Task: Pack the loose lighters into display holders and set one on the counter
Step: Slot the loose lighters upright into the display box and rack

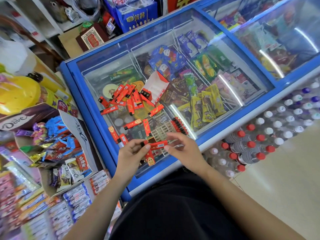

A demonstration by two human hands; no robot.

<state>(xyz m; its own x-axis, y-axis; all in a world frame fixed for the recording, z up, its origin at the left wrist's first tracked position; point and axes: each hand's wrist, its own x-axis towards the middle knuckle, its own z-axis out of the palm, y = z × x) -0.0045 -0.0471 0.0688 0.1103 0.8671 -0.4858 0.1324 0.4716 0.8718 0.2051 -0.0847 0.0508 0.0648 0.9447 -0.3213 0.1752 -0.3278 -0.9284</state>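
Two red plastic lighters sit in the left hand [133, 153], whose fingers clench both. One lighter [155, 145] lies crosswise, black cap leftward and barcode end toward the right hand [183, 149]. The other lighter [150, 157] points down toward the person. The right fingers curve around the barcode end; whether they grip it I cannot tell. Beyond the fingers, seven loose lighters [132, 124] lie singly on the glass freezer lid [97, 80]. Farther off is an uncounted heap [128, 97] and one red-and-white cardboard holder [155, 87] with three lighters in it.
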